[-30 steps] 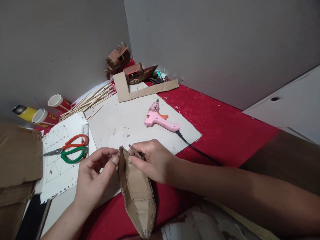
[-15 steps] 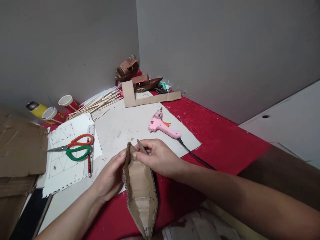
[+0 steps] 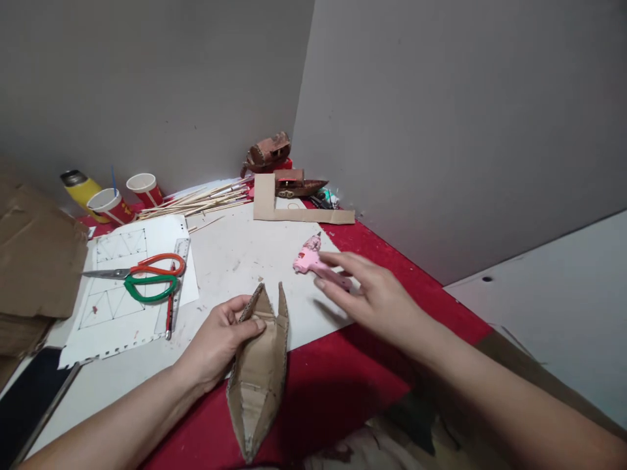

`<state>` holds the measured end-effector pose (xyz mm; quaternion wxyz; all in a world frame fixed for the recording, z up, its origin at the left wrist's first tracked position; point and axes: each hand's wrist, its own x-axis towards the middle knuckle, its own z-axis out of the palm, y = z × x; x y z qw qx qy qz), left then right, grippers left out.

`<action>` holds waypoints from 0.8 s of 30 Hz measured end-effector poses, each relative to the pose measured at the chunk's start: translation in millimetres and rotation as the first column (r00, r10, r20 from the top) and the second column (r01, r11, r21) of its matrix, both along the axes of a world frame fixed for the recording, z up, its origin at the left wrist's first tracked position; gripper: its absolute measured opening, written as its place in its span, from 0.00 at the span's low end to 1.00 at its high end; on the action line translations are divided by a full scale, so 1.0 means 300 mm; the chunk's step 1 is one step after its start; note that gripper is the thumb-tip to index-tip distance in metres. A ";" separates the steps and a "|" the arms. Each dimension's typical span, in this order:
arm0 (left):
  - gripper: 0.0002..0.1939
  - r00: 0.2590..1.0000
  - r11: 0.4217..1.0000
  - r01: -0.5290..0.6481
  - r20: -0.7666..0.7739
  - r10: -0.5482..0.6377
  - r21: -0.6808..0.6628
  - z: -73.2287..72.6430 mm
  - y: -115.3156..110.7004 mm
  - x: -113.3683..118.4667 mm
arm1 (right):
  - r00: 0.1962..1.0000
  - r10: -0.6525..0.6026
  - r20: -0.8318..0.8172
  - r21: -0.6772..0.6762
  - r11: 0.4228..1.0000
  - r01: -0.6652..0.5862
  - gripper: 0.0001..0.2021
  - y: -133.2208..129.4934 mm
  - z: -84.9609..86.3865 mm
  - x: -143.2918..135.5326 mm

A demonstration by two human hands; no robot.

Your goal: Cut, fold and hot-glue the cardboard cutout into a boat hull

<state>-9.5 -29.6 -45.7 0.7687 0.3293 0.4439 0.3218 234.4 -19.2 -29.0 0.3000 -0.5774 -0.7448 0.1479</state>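
Note:
A cardboard boat hull (image 3: 257, 365) is held near the table's front by my left hand (image 3: 220, 336), thumb inside and fingers behind its left wall. Its far end gapes, the two side walls standing apart there; the near end comes to a point. My right hand (image 3: 375, 287) is over the handle of a pink glue gun (image 3: 309, 254), fingers apart and not closed around it. The gun lies on the white board with its nozzle pointing away; my hand partly covers its handle.
Scissors (image 3: 154, 277) lie on a drawn sheet (image 3: 112, 287) with a ruler and pencil. Behind are paper cups (image 3: 143, 186), a yellow bottle (image 3: 83, 192), wooden sticks (image 3: 210, 199), an L-shaped cardboard piece (image 3: 264, 199) and brown model boats (image 3: 304, 186). Cardboard (image 3: 36, 248) stands at left.
My right hand has let go of the hull and moved right and away to the glue gun. My left hand now holds the hull alone, its thumb over the wall. The view has shifted slightly.

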 end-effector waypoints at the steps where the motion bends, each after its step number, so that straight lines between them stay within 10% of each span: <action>1: 0.15 1.000 1.000 -0.019 -0.015 0.019 0.003 -0.004 -0.001 0.001 | 0.989 -0.052 0.138 0.062 0.997 0.044 0.24 0.014 -0.010 0.024; 6: 0.13 0.994 0.995 -0.094 -0.046 0.096 0.043 -0.013 -0.001 0.003 | 0.857 -0.066 0.511 -0.054 0.993 0.108 0.23 0.060 -0.059 0.059; 14: 0.10 0.984 0.985 -0.168 -0.054 0.170 0.049 0.001 -0.002 -0.001 | 0.850 -0.074 0.521 -0.103 0.983 0.149 0.20 0.099 -0.104 0.050; 19: 0.08 0.975 0.977 -0.208 -0.070 0.211 0.038 -0.003 0.003 0.006 | 0.990 -0.136 -0.029 -0.113 0.985 0.132 0.14 0.079 -0.054 0.111; 24: 0.08 0.972 0.975 -0.208 -0.095 0.215 0.084 -0.011 0.005 0.003 | 0.631 -0.202 -0.749 -0.164 0.979 0.118 0.09 -0.049 0.030 0.098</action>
